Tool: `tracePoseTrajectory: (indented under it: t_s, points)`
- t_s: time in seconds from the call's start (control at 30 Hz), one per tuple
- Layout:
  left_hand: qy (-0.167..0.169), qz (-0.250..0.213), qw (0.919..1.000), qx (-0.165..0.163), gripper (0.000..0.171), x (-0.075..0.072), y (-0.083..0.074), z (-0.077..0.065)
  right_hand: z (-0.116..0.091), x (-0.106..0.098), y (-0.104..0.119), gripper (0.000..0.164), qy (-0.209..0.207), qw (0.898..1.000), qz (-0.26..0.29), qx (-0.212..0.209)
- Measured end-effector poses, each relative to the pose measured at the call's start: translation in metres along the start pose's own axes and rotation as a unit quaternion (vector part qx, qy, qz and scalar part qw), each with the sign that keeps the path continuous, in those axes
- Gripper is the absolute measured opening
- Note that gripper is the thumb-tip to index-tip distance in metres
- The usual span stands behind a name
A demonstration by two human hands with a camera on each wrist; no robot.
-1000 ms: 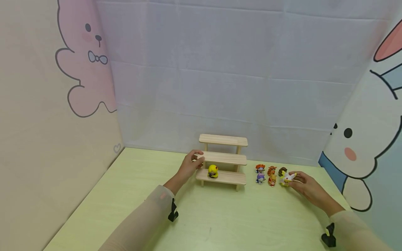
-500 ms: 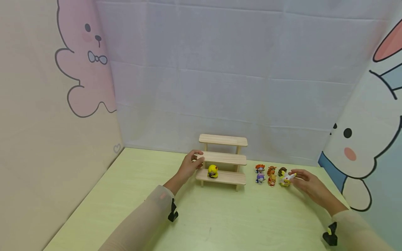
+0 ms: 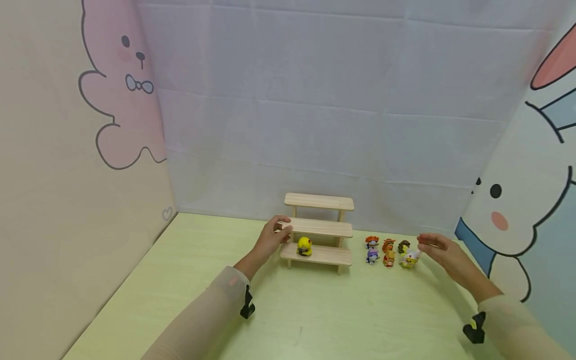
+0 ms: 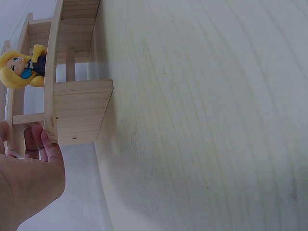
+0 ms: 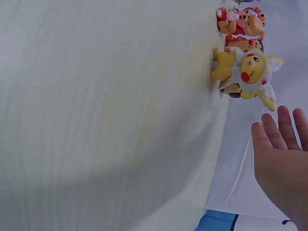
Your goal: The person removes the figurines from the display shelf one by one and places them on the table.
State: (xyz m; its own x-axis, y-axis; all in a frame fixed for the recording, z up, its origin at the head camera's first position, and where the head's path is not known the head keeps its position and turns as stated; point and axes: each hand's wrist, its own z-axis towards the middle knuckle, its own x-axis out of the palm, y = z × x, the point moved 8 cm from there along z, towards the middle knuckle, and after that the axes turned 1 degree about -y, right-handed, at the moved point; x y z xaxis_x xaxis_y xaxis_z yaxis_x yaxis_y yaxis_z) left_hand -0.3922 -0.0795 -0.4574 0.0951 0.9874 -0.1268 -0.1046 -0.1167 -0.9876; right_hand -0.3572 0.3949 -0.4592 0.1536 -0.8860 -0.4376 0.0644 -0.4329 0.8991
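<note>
My left hand (image 3: 271, 236) grips the left end of the middle tier of a three-step wooden display shelf (image 3: 317, 227), fingers curled at the board's edge in the left wrist view. On the lowest step sits a yellow-haired figurine (image 4: 21, 67). Off to the right, my right hand (image 3: 443, 252) is empty, its fingers nearly straight. Just left of those fingers stands a yellow and white figurine (image 5: 248, 72) with pointed white ears, upright on the table. In the right wrist view the fingertips are just short of its ear.
Several small figurines stand in two rows left of the yellow and white one, among them a purple one (image 3: 372, 256), a red-haired one (image 3: 372, 242) and an orange one (image 3: 389, 258). A pale cloth wall (image 3: 270, 125) rises behind the light green table (image 3: 328, 315).
My right hand has let go of the yellow and white figurine and drawn up and right, its fingers straightening. The left hand stays on the shelf.
</note>
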Motion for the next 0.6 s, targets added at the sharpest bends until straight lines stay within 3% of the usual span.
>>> tracePoseTrajectory:
  t_s: [0.3, 0.47, 0.6]
  points:
    - [-0.001, -0.003, 1.0, -0.003, 0.026, 0.0, 0.001, -0.001, 0.006, -0.005, 0.03, 0.068, 0.005, 0.999, -0.021, -0.028]
    - [0.002, -0.003, 1.0, 0.003, 0.026, 0.0, -0.001, -0.002, 0.007, 0.006, 0.057, 0.069, 0.012, 0.998, -0.046, -0.032]
    - [0.003, -0.003, 1.0, 0.004, 0.026, 0.0, -0.001, -0.001, 0.008, 0.021, 0.076, 0.066, 0.024, 0.998, -0.036, -0.047]
